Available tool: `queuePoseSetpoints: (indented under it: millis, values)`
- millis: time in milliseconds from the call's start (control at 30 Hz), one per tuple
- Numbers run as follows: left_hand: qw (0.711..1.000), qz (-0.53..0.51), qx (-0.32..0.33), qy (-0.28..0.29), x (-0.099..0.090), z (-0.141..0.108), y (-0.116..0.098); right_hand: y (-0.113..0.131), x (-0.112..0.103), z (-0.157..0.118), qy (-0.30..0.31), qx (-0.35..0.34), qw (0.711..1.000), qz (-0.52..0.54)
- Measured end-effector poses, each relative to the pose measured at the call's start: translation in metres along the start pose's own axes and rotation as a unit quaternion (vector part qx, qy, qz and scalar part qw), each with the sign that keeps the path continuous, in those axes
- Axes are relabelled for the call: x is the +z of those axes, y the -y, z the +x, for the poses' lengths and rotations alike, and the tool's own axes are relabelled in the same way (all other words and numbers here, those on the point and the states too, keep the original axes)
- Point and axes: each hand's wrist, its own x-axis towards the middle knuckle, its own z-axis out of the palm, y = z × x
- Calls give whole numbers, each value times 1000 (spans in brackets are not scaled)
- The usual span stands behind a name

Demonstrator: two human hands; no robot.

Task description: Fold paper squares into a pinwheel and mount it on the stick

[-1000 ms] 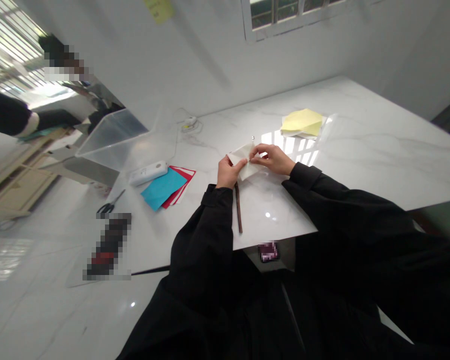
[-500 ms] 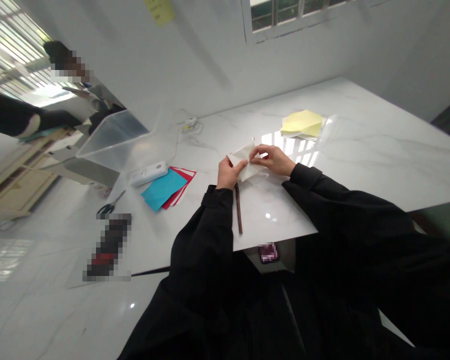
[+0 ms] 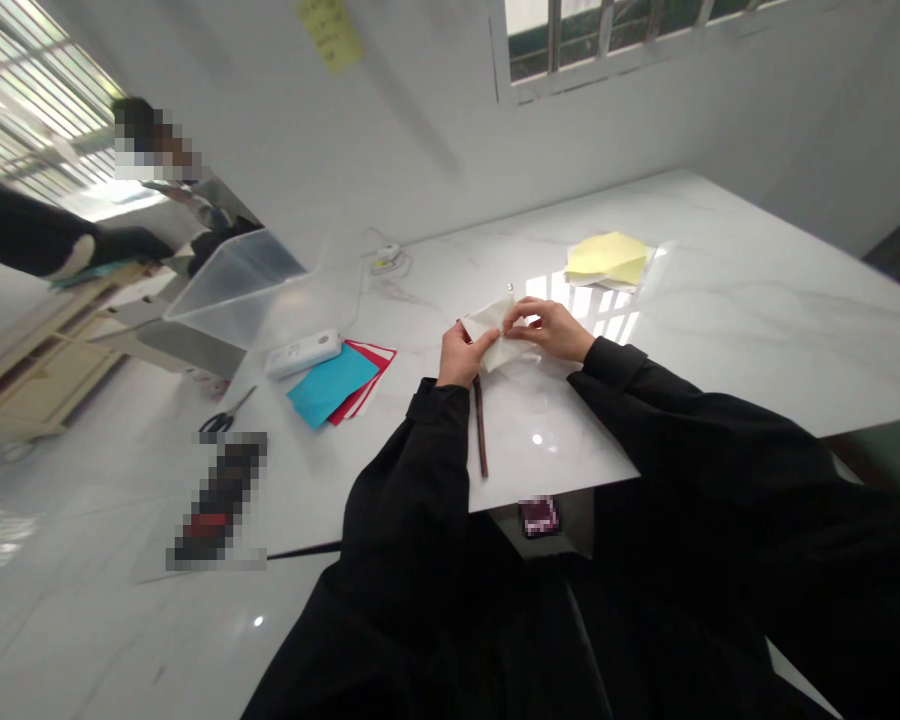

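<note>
My left hand (image 3: pixel 461 354) is closed on the edge of a cream-white sheet (image 3: pixel 487 317), its thumb lying on top. The sheet looks like paper or thin cloth; I cannot tell which. At its middle my right hand (image 3: pixel 551 330) pinches with thumb and index finger; anything small between those fingertips is hidden. A thin dark brown stick (image 3: pixel 481 430) runs from under my left hand toward the table's front edge. A short brown piece also shows above that hand, and I cannot tell whether the hand grips the stick.
Left of my hands lie blue sheets (image 3: pixel 334 385), red sheets (image 3: pixel 381 362) and a white power strip (image 3: pixel 304 353). Scissors (image 3: pixel 221 420) and a clear plastic box (image 3: pixel 240 295) are farther left. Yellow sheets (image 3: pixel 607 258) lie at the back right. Another person (image 3: pixel 154 150) is at upper left.
The whole view has shifted slightly, so things appear a little lower. Both hands keep nearly the same hold on the cream-white sheet.
</note>
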Motion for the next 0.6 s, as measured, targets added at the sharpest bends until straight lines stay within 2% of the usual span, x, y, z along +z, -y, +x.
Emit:
queuePoseSetpoints:
  millis: [600]
  values:
    - [999,-38,-19,16,1,-1,-2,3,0,-1,-2,-3,1000,-24]
